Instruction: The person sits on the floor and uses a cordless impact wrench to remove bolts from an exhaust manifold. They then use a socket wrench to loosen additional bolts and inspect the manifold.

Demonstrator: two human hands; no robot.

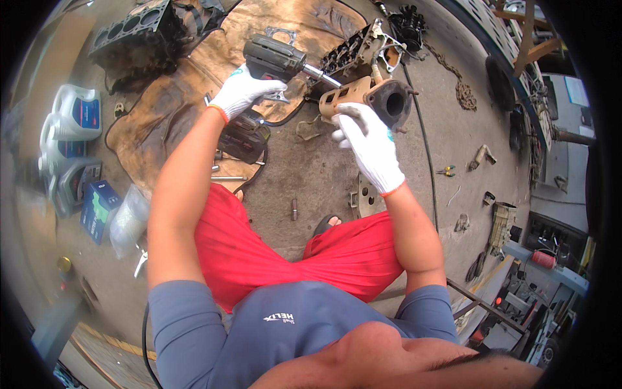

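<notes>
My left hand (243,94), in a white knit glove, is wrapped round the grip of a dark impact wrench (275,55). A long silver socket (321,76) on its nose points right, its tip at a rusty heat shield (334,94). That shield sits over an exhaust manifold with a round-holed flange (394,104), beside a cylinder head (353,55). My right hand (370,139), also gloved, is at the shield's near edge with its fingers half bent and apart. Nothing shows in it, and whether the fingertips touch the shield is unclear.
An engine block (136,39) stands at far left by a stained brown mat (152,133) with tools on it. White jugs (74,113) and a blue box (100,207) are at left. A cable (427,149), a chain (463,94) and pliers (446,171) lie at right.
</notes>
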